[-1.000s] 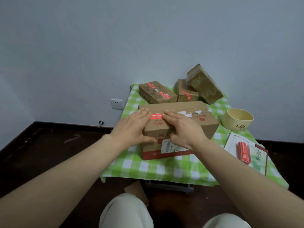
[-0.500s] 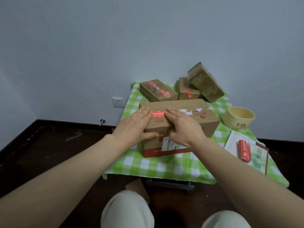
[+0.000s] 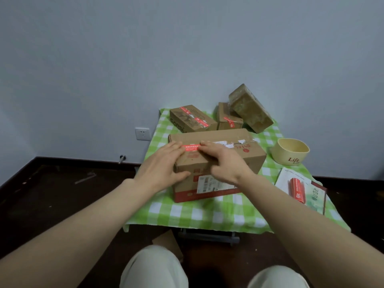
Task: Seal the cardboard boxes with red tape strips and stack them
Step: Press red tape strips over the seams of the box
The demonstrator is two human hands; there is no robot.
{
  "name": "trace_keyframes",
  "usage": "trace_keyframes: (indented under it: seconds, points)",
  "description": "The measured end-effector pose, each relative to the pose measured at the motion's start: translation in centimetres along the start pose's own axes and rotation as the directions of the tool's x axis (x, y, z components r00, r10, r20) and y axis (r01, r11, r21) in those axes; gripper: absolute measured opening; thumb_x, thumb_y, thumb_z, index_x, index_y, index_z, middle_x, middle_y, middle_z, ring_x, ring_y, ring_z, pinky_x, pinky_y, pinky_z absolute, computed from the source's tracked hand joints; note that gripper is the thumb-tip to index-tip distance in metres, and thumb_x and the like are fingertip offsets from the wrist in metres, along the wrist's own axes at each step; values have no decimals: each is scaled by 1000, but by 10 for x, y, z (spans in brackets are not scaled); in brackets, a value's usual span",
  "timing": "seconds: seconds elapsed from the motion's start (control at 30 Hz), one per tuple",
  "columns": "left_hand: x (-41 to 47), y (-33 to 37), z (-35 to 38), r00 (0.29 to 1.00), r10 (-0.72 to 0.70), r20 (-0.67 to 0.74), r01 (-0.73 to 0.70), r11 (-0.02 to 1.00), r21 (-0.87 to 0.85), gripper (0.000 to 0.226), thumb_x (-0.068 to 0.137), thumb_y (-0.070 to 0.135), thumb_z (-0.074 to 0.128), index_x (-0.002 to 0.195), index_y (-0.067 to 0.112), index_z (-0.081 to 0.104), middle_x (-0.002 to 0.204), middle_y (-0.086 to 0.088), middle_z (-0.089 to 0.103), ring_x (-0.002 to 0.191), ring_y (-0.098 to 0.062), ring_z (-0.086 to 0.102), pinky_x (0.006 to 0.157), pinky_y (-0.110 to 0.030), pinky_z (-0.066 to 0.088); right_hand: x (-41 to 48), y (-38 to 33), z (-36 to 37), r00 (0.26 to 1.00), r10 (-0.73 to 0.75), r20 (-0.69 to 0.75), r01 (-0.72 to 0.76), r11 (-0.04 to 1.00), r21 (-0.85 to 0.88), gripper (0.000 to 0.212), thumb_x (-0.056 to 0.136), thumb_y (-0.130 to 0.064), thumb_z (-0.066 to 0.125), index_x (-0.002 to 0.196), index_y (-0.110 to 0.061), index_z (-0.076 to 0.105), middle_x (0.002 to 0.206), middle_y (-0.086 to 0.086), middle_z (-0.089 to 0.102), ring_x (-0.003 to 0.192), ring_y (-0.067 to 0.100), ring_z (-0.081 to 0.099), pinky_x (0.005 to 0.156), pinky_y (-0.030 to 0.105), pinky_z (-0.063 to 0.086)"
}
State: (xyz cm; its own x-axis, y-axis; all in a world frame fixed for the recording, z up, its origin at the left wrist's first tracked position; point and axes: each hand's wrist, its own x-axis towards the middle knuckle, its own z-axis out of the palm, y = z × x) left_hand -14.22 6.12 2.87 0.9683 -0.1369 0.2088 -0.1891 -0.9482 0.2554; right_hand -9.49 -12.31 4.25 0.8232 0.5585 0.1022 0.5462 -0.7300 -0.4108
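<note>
A large cardboard box (image 3: pixel 247 159) lies on the green checked table (image 3: pixel 207 215) in front of me. A short red tape strip (image 3: pixel 191 148) sits across its top seam near the left end. My left hand (image 3: pixel 164 167) lies flat on the box's left corner, fingers spread, fingertips at the strip's left end. My right hand (image 3: pixel 224 161) rests on the top, fingertips at the strip's right end. Behind stand three smaller boxes: one with red strips (image 3: pixel 192 121), a middle one (image 3: pixel 227 120), and a tilted one (image 3: pixel 250 108) leaning on it.
A cream bowl (image 3: pixel 293 151) marked "Life" stands at the right. A sheet of red tape strips (image 3: pixel 297 190) lies on papers (image 3: pixel 315 196) at the table's right edge. The wall is close behind. My knees are below the table's front edge.
Both hands stay on the box top at the red strip. The right hand's fingers have lifted and curled slightly; the view has shifted a little.
</note>
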Motion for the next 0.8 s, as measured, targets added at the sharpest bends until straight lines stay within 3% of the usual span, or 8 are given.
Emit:
trace_keyframes:
  seconds: [0.07,0.13,0.23,0.33,0.43,0.5,0.7,0.8]
  points:
    - [-1,5,-4,989,-139,-52,130,979,-155,74,82,50,62,145,21,34,155,4,26,141,-13,27,110,-27,24,-5,12,-14,950,179,-255,-134,974,181,60,72,-5,48,132,-13,52,139,4,50,132,21,40,110,32,28]
    - [-2,9,-4,953,-300,-43,261,884,-388,63,84,57,55,139,29,40,145,4,42,130,-18,44,99,-31,38,-12,33,-26,800,451,-396,-317,878,358,54,79,-4,49,132,-8,49,135,10,50,128,27,42,105,37,33]
    - [6,13,6,921,-387,50,346,750,-564,46,89,55,48,130,34,48,122,6,61,113,-18,57,81,-27,41,-19,55,-26,652,740,-165,-534,603,593,37,82,-12,48,117,-1,53,122,18,57,101,29,53,84,40,45]
    - [13,5,4,884,-465,44,403,712,-575,41,86,48,58,123,30,55,114,5,65,108,-20,59,86,-30,46,-22,51,-24,688,714,-133,-492,593,638,25,73,-12,48,85,-1,66,95,21,70,77,23,55,76,48,53]
    - [12,-10,-3,833,-551,53,467,648,-602,35,83,44,62,116,30,61,107,4,67,103,-21,60,91,-37,49,-28,41,-23,751,647,-132,-413,616,671,34,61,-15,47,82,-3,70,86,15,72,77,20,57,80,49,54]
    - [11,-18,-5,820,-569,65,497,651,-574,31,85,40,59,115,30,60,110,3,66,106,-22,59,93,-39,48,-31,39,-20,785,618,-48,-434,603,670,24,67,-8,50,76,-10,72,84,11,72,79,22,59,75,40,54]
    - [22,0,-5,816,-575,59,525,695,-491,40,86,37,53,125,29,48,113,1,61,107,-26,56,86,-34,45,-34,50,-19,759,647,74,-506,515,692,35,70,5,41,97,9,64,89,19,66,86,36,62,87,39,53]
    - [23,3,-10,783,-619,64,541,626,-562,35,86,32,61,119,25,55,111,-1,63,108,-26,58,88,-33,46,-39,44,-21,815,576,62,-430,529,732,42,70,9,41,82,-14,74,77,1,72,75,9,61,68,18,50]
